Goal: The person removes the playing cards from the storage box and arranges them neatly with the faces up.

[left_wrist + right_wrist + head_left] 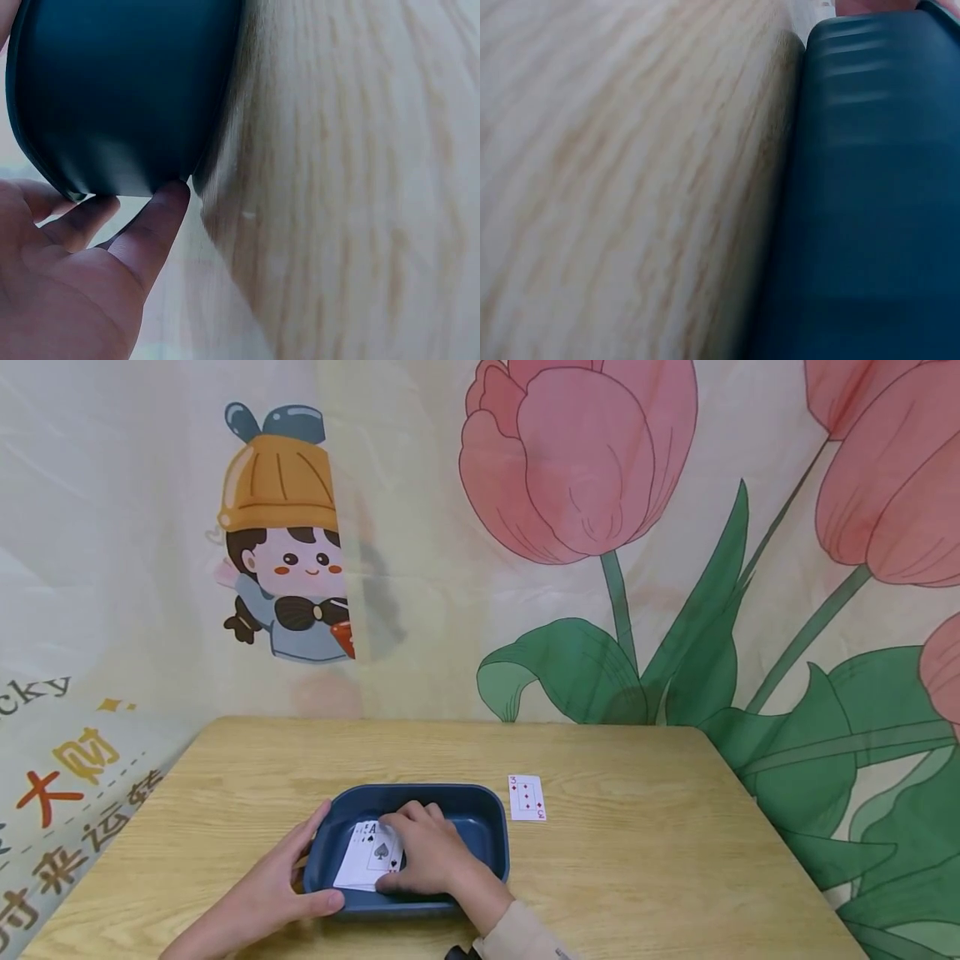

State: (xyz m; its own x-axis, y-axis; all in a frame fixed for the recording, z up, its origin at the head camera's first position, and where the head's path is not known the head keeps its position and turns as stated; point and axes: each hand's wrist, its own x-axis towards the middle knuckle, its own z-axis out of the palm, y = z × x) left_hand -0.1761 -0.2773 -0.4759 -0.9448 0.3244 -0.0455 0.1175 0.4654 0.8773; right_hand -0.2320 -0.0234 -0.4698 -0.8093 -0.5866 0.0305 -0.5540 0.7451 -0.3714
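A dark blue rectangular tray sits on the table, and its side fills much of both wrist views. Inside it, toward the left, lies a stack of playing cards with the ace of spades face up on top. My left hand grips the tray's left end, thumb at the near corner and fingers along the far side. Reaching in over the near rim, my right hand holds the stack by its right side, thumb at the near edge and fingers at the far edge. The right wrist view leaves the right hand's fingertips hidden.
Just right of the tray's far corner, a three of diamonds lies face up on the wooden table. A cloth backdrop printed with tulips and a cartoon figure hangs behind the table. Something small and black shows at the bottom edge.
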